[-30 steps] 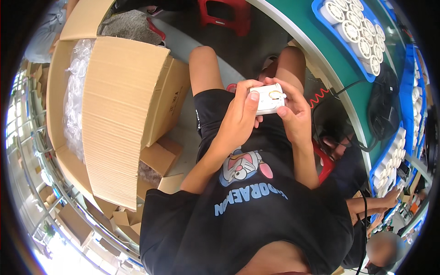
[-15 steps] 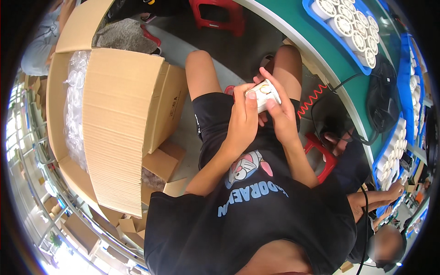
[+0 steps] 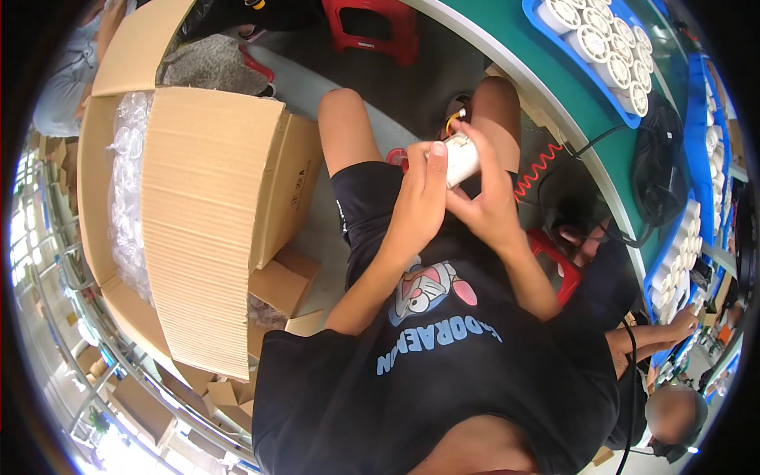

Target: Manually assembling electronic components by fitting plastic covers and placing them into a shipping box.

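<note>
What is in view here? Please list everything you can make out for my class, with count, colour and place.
Case: one, white, between both hands
Large box: one, brown, left
Plastic packing: count unclear, clear, inside large box
Smaller boxes: several, brown, lower left
Stools: two, red, top centre and by the right arm
Table: one, green, right
Trays: at least three, blue, right
Round parts: many, white, in trays
Bundle: one, black, on table
Coiled cord: one, red, beside table edge
Other people: at least two, blue-grey and dark clothes, upper left and lower right
T-shirt: one, black, worn, lower centre
Knees: two, bare, upper centre
Left hand: one, bare, on case
Right hand: one, bare, on case
</note>
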{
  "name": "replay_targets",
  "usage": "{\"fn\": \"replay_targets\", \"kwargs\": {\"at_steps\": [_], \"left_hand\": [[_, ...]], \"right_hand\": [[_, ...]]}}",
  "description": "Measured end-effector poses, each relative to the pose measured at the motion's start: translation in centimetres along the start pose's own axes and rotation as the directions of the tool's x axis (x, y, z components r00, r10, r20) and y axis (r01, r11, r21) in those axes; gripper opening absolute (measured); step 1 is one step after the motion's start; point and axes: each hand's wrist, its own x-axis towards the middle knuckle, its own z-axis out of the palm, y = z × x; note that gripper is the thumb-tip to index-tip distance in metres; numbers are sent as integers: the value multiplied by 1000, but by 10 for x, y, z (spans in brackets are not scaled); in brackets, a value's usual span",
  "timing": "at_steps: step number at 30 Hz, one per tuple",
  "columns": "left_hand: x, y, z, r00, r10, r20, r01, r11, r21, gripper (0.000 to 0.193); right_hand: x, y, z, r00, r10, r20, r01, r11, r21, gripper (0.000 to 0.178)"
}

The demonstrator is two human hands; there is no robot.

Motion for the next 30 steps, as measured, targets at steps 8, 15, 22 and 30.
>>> {"fn": "replay_targets", "kwargs": {"at_steps": [8,15,22,30], "left_hand": [[6,28,-7,978,51,204,31,924,-380,57],[6,31,-1,945,-75,318,241,818,-523,46],[10,48,11,891,-125,437,388,708,-589,54],[25,30,15,772,-184,609,586,578,-568,67]], "right_hand": [[13,10,-31,998,59,-35,-58,998,18,79],[15,-2,-42,999,40,-23,-33,969,247,83],[9,3,-46,999,18,-39,-5,953,303,92],[14,-1,-44,994,1,-109,25,970,243,69]]}}
